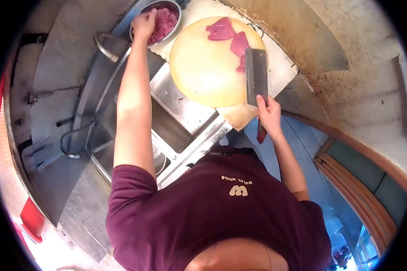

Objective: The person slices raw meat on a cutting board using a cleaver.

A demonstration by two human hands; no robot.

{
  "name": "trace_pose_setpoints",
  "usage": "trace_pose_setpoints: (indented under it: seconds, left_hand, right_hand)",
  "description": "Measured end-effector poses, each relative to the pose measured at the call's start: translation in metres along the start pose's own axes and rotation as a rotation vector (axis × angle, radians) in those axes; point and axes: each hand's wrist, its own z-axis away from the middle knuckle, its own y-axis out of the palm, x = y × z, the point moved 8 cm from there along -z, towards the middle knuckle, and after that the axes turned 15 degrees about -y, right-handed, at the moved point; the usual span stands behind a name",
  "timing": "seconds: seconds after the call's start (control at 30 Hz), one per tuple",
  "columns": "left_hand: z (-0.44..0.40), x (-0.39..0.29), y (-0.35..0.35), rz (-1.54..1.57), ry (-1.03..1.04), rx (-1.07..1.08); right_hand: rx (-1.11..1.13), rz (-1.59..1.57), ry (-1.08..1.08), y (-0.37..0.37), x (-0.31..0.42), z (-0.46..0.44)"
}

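My left hand (pixel 144 26) reaches over the left rim of a metal bowl (pixel 178 22) of pink meat pieces (pixel 165 23). Its fingers are bent down at the meat, and whether they grip a piece is hidden. In my right hand (pixel 269 116) is the handle of a wide cleaver (pixel 257 77). The blade lies over the right edge of a round yellowish cutting board (pixel 203 67). Thin meat slices (pixel 221 30) rest on the far part of the board, and another slice (pixel 240 44) reaches to the blade's left side.
Left of the board is a metal sink (pixel 178 122) with curved taps (pixel 105 47) (pixel 68 142). A stained wall (pixel 294 31) rises behind the board. A red object (pixel 32 219) is at the lower left, and a wooden frame (pixel 352 187) at the right.
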Motion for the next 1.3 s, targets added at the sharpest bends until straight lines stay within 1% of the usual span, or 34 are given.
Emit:
trace_pose_setpoints:
  seconds: [0.07,0.1,0.13,0.17,0.2,0.23,0.27,0.3,0.33,0.4,0.43,0.5,0.6,0.7,0.8,0.9,1.0,1.1,1.13,1.2,1.23,1.27,1.3]
  left_hand:
    - [0.022,-0.009,-0.004,0.102,0.233,-0.502]
    - [0.035,-0.038,-0.007,0.305,0.107,-0.161]
    - [0.041,-0.041,0.014,0.366,0.133,-0.152]
    - [0.063,-0.057,0.028,0.417,0.064,-0.045]
    - [0.083,-0.077,0.045,0.406,0.06,0.097]
    - [0.103,-0.096,0.066,0.412,0.076,0.305]
    - [0.12,-0.107,0.087,0.328,0.017,0.436]
    - [0.13,-0.105,0.115,0.314,-0.001,0.474]
    - [0.136,-0.109,0.123,0.259,0.127,0.355]
    - [0.145,-0.123,0.116,0.075,0.198,0.048]
    - [0.146,-0.127,0.12,0.034,0.155,0.073]
    - [0.145,-0.131,0.12,-0.058,0.065,0.123]
    - [0.147,-0.128,0.142,-0.131,-0.121,0.589]
    - [0.154,-0.133,0.14,-0.026,-0.027,0.467]
    - [0.165,-0.126,0.124,0.413,-0.141,0.504]
    - [0.184,-0.123,0.101,0.841,-0.186,0.565]
    - [0.219,-0.109,0.076,0.968,-0.534,0.769]
    - [0.263,-0.074,0.079,0.868,-0.624,0.879]
    - [0.272,-0.061,0.073,0.654,-0.527,0.76]
    - [0.292,-0.047,0.055,0.232,-0.327,0.519]
    - [0.294,-0.056,0.034,0.016,-0.336,0.491]
    - [0.293,-0.056,0.027,-0.01,-0.288,0.396]
    - [0.294,-0.055,0.018,-0.037,-0.241,0.304]
  right_hand:
    - [-0.021,-0.038,0.043,-0.006,-0.013,0.004]
    - [-0.026,-0.052,0.059,-0.008,-0.019,0.005]
    - [-0.02,-0.061,0.085,-0.009,-0.024,0.01]
    - [-0.02,-0.071,0.111,-0.01,-0.026,0.014]
    - [-0.021,-0.08,0.13,-0.01,-0.026,0.012]
    - [-0.022,-0.089,0.146,-0.01,-0.027,0.011]
    - [-0.019,-0.074,0.13,-0.009,-0.027,0.01]
    - [-0.017,-0.06,0.111,-0.01,-0.028,0.009]
    - [-0.016,-0.045,0.091,-0.011,-0.027,0.008]
    - [-0.015,0.01,-0.009,-0.013,-0.019,0.005]
    - [-0.01,0.038,-0.055,-0.016,-0.016,0.006]
    - [-0.003,0.026,-0.036,-0.018,-0.018,0.011]
    - [-0.008,0.013,-0.036,-0.018,-0.02,0.017]
    - [-0.01,0.011,-0.025,-0.02,-0.027,0.023]
    - [-0.016,0.003,-0.038,-0.023,-0.028,0.025]
    - [-0.017,-0.009,-0.043,-0.022,-0.03,0.024]
    - [0.015,0.013,-0.043,-0.019,-0.033,0.019]
    - [0.084,0.067,-0.052,-0.012,-0.023,0.011]
    - [0.113,0.09,-0.055,-0.011,-0.016,0.008]
    - [0.221,0.288,-0.059,-0.006,-0.007,0.003]
    - [0.266,0.374,-0.069,-0.003,-0.004,0.001]
    - [0.31,0.459,-0.081,0.0,-0.001,-0.001]
    - [0.328,0.521,-0.139,0.003,0.007,-0.003]
